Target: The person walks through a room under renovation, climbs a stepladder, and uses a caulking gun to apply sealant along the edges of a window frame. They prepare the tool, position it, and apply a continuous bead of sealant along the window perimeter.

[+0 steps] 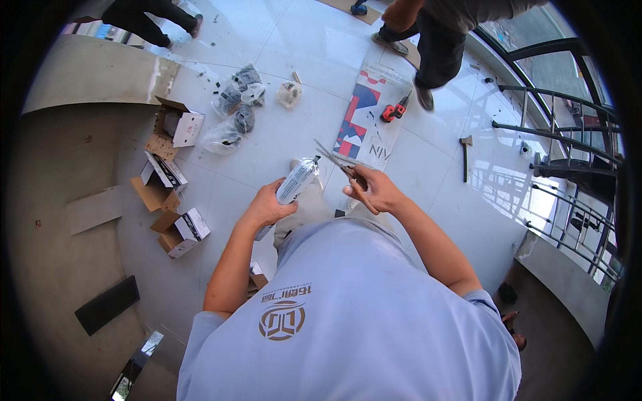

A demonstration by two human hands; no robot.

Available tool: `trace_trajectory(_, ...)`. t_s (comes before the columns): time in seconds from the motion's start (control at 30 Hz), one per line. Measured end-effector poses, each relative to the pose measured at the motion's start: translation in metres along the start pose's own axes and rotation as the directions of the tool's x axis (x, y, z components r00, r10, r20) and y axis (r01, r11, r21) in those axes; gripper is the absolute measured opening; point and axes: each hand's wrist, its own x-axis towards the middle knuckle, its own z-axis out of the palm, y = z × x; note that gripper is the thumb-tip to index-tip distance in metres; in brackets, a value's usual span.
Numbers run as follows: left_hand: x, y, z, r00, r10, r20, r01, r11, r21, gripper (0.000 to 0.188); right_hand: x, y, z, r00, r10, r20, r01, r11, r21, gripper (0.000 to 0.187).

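My left hand (269, 204) is wrapped round a silvery foil sausage pack (298, 180), probably sealant, with its dark crimped end pointing up and away from me. In my right hand (378, 190) is a pair of scissors (346, 168) with brown handles. Their blades are spread and reach toward the crimped end of the pack. Whether a blade touches the pack cannot be made out.
Opened cardboard boxes (177, 234) stand on the left of the tiled floor, near plastic bags of dark parts (234, 100). A red drill (396, 109) lies on a printed board (361, 120). An axe-like tool (465, 160) lies right. Another person's legs (438, 50) are ahead.
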Motion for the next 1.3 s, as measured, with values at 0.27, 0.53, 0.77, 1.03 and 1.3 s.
trace_trajectory(0.27,-0.094,0.077,0.092,0.994,-0.041,0.103,0.053,0.992,-0.118,0.066,-0.125,-0.004,-0.049,0.937,-0.35,-0.014,0.339,0.916,-0.217,0.054)
trace_trajectory(0.53,-0.118,0.105,0.138,0.985,0.049,0.164,-0.028,0.992,-0.125,0.052,-0.187,0.001,-0.072,0.892,-0.448,-0.064,0.4,0.847,-0.35,0.053)
trace_trajectory(0.77,-0.139,0.117,0.132,0.949,0.105,0.298,-0.083,0.993,-0.087,0.044,-0.221,-0.011,-0.064,0.917,-0.378,-0.125,0.33,0.897,-0.294,0.042)
trace_trajectory(1.03,-0.145,0.118,0.132,0.918,0.157,0.365,-0.113,0.984,-0.139,0.037,-0.238,-0.02,-0.047,0.97,-0.24,-0.042,0.238,0.971,-0.035,0.04)
trace_trajectory(1.3,-0.159,0.127,0.131,0.849,0.03,0.528,0.027,0.995,-0.098,0.056,-0.249,-0.015,-0.048,0.868,-0.476,-0.141,0.424,0.859,-0.289,0.028)
